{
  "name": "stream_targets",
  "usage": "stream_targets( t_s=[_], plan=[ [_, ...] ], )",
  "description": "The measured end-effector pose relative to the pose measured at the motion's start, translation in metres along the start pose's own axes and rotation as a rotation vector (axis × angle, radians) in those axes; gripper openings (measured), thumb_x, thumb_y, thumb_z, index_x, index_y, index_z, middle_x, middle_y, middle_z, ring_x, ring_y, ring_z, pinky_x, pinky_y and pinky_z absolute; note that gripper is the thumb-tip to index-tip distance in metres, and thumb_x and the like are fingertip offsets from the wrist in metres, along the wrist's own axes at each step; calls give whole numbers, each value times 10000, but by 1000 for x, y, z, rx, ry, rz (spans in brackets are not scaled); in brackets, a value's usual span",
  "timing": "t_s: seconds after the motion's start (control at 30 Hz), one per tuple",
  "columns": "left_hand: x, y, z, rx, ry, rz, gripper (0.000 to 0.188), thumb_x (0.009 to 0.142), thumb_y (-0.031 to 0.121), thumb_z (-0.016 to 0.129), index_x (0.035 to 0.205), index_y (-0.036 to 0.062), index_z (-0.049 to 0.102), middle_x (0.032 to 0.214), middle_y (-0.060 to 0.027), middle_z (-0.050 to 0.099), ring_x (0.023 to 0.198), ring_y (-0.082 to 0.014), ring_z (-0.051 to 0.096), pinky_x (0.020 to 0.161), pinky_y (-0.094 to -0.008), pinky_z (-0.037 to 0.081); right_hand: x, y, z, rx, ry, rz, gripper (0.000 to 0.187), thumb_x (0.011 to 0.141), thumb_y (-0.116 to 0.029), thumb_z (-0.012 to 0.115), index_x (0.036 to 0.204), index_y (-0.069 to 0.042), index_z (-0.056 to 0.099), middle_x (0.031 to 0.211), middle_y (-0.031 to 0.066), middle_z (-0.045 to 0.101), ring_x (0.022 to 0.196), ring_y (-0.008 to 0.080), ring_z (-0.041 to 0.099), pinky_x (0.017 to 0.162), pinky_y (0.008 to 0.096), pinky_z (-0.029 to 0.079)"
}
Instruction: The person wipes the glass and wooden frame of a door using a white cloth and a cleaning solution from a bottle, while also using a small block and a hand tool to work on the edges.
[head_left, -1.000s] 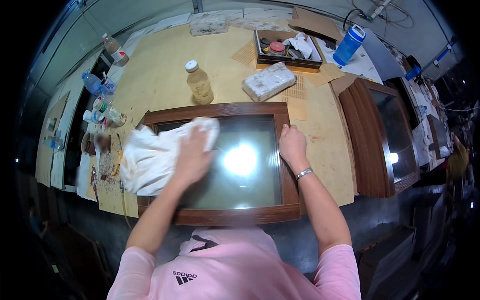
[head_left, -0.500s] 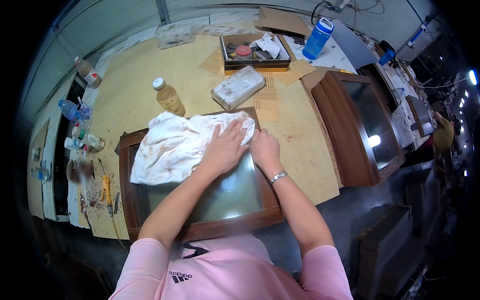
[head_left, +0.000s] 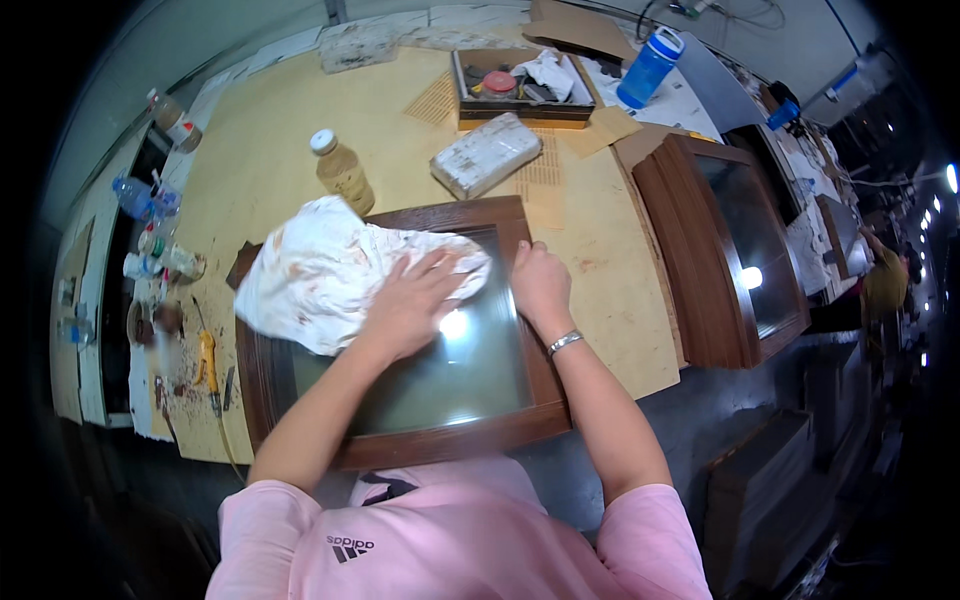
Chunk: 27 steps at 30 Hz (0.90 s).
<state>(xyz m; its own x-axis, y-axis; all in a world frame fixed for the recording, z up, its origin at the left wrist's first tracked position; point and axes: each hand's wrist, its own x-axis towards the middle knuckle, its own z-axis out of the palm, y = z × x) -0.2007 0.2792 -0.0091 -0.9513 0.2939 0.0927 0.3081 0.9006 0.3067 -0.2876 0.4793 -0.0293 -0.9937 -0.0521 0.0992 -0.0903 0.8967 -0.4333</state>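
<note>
A brown framed glass cabinet door [head_left: 548, 400] lies on the worktable in front of me. Over its upper left part spreads a crumpled white cloth [head_left: 315, 265] with brownish stains, hanging past the frame's left side. My left hand [head_left: 415, 300] presses flat on the cloth's right part, fingers stretched and spread. At the door's upper right edge, my right hand [head_left: 541, 285] is closed on the frame, its fingertips partly hidden. Just beyond the door stand a bottle of yellowish liquid [head_left: 343, 172] with a white cap and a wrapped whitish block [head_left: 486, 157].
A stack of similar doors [head_left: 700, 270] stands at right. Farther back are an open box [head_left: 525, 112] of small items and a blue water bottle [head_left: 650, 72]. A yellow air gun [head_left: 206, 360] and several plastic bottles [head_left: 140, 195] lie along the left. Another person [head_left: 885, 275] is far right.
My left hand has slid left and slightly down over the glass, pushing the cloth left and baring more of the right side. My right hand stays at the frame's edge; the view has shifted slightly.
</note>
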Motion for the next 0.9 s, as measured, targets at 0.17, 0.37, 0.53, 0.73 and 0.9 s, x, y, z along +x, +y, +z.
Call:
stream_targets(
  t_s=[0.17, 0.37, 0.53, 0.73, 0.9],
  plan=[
    [-132, -95, -27, 32, 145, -289, 450, 900, 100, 627, 1349, 88, 601, 1513, -142, 484, 1456, -321, 369, 1188, -489, 286, -2, 2, -1, 14, 13, -19, 419, 1037, -299, 427, 879, 30, 633, 770, 273, 681, 745, 451, 680, 717, 530, 543],
    [-188, 20, -53, -73, -326, 57, 338, 901, 141, 633, 1238, 119, 657, 1523, -71, 480, 1466, -289, 361, 1195, -584, 229, 3, 1, -3, 8, -39, 26, 437, 1035, -306, 427, 914, 53, 644, 815, 306, 686, 809, 466, 686, 760, 532, 544],
    [-210, 12, -54, -129, -80, 15, 275, 822, 100, 694, 1097, 114, 708, 1382, -36, 617, 1240, -273, 544, 1039, -511, 392, 7, 1, -6, -23, -66, 7, 450, 1039, -312, 415, 933, 60, 644, 831, 302, 691, 827, 465, 687, 775, 535, 540],
    [-226, 12, -51, -41, 33, -39, 338, 711, 13, 684, 1041, 77, 711, 1367, -37, 630, 950, -263, 564, 871, -377, 441, 5, 6, -3, -19, -39, -2, 473, 1043, -325, 400, 930, 62, 647, 818, 306, 689, 807, 467, 687, 755, 539, 540],
    [-209, 33, -40, -127, 5, 37, 361, 665, -6, 656, 1011, 70, 721, 1315, -31, 645, 955, -253, 572, 861, -384, 450, 5, 6, 2, -8, -23, -20, 483, 1043, -330, 399, 915, 62, 651, 821, 304, 690, 804, 475, 682, 756, 538, 541]
  ],
)
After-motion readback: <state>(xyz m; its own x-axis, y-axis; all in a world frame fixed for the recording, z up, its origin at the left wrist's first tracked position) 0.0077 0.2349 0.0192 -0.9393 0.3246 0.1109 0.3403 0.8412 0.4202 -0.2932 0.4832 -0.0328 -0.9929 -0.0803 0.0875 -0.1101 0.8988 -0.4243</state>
